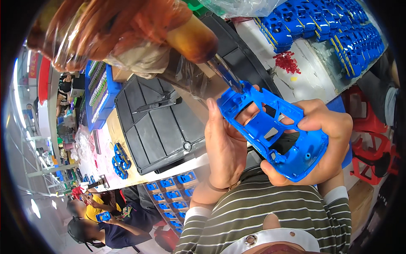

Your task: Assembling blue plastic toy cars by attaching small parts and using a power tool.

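Observation:
A blue plastic toy car body shell [259, 125] is held tilted, its hollow inside facing up, between my two hands. My right hand [332, 131] grips its near right end, thumb over the edge. My left hand [224, 148] is closed round the other end from below, with fingers showing through an opening. Above that far end hangs a tool with an amber handle [192, 38] and a metal shaft [226, 74]. The tip meets the inside of the shell; whether it presses on something there, I cannot tell. Plastic film and orange-brown wrapping [114, 34] cover the tool's upper part.
Black ribbed plastic panels [148, 144] lie beyond my hands, with a dark slim tool [158, 103] on one. Rows of blue shells [351, 46] and small red pieces [287, 62] are at far right. Red stools [370, 156] stand right. Co-workers [114, 228] sit lower left beside a compartmented tray [171, 203].

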Action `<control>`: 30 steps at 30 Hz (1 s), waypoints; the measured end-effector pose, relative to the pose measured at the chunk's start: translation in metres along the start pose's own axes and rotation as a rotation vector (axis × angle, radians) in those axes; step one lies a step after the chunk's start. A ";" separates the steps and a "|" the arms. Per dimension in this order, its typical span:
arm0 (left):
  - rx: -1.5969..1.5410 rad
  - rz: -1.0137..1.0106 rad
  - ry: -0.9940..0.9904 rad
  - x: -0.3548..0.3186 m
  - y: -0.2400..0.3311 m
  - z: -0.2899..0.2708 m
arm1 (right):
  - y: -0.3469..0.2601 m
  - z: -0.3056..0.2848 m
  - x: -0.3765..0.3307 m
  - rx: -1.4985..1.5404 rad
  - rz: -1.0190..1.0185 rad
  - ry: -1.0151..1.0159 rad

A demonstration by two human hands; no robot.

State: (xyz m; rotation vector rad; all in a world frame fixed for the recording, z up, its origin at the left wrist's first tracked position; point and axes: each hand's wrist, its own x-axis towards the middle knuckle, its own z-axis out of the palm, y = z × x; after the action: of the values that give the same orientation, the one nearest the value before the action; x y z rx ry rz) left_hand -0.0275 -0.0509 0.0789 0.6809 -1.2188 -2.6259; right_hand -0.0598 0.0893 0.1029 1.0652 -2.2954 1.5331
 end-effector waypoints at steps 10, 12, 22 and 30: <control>-0.033 0.007 -0.047 -0.001 0.003 -0.002 | 0.004 -0.018 0.006 0.097 0.018 -0.220; -0.019 0.024 -0.059 0.000 0.002 -0.004 | 0.004 -0.020 0.007 0.105 0.014 -0.243; -0.064 0.013 -0.071 -0.004 0.003 -0.004 | 0.007 -0.024 0.006 0.202 0.008 -0.271; -0.113 0.208 -0.182 -0.007 -0.007 -0.011 | 0.012 -0.019 0.002 0.291 -0.018 -0.222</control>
State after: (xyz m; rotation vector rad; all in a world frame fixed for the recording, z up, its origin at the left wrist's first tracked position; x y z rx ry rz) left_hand -0.0160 -0.0511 0.0695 0.2839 -1.1079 -2.6009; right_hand -0.0736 0.1073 0.1035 1.3866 -2.2351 1.8692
